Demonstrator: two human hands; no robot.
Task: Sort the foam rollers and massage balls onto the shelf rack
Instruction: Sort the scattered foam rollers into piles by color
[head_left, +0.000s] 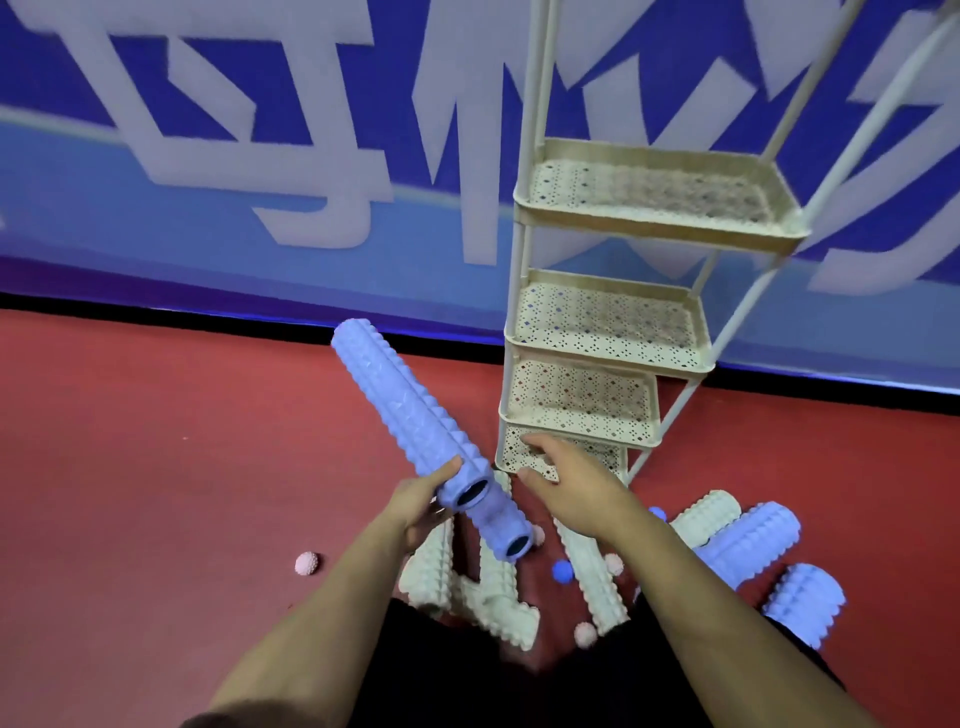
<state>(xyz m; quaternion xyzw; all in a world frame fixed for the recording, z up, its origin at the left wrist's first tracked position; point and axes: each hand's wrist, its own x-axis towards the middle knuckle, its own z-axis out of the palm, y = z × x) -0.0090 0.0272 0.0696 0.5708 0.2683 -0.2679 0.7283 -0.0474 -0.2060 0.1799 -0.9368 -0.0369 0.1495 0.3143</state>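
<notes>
My left hand grips the near end of a long lavender foam roller that points up and away to the left, above the red floor. A second lavender roller lies just under it. My right hand hovers with relaxed fingers in front of the lowest tray of the cream shelf rack, holding nothing. Cream rollers lie in a pile on the floor below my hands. More lavender rollers lie to the right. Pink spiky balls and a blue ball are scattered among them.
The rack has several perforated trays, all bare, and stands against a blue banner wall with white lettering. Open red floor stretches to the left. My dark-clothed legs fill the bottom of the view.
</notes>
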